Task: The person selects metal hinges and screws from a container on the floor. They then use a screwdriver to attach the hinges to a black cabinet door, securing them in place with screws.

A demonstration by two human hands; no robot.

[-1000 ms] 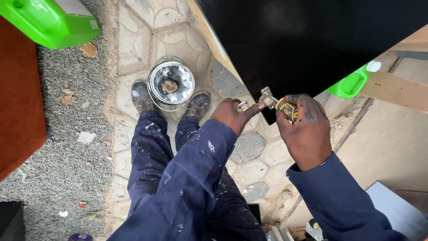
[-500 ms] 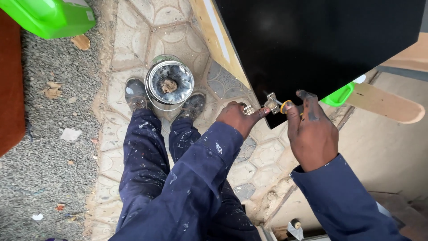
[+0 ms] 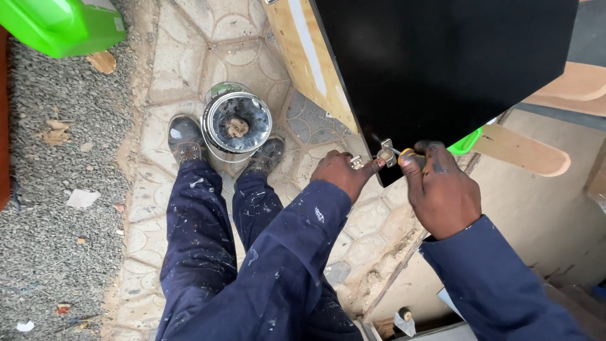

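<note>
The left hand (image 3: 341,173) pinches a metal hinge (image 3: 386,153) steady against the black panel (image 3: 442,63) (at its edge) while the right hand (image 3: 442,189), closed on a screwdriver (image 3: 404,152), drives it.

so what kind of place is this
Probably an outdoor carpentry or furniture-making yard. The ground is patterned paving beside gravel, a black board with a metal hinge is being worked on, and a metal tin stands between the person's shoes.

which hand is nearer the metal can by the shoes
Left. The left hand is just to the right of the metal can; the right hand is farther right, gripping a yellow-handled screwdriver at the black panel.
</note>
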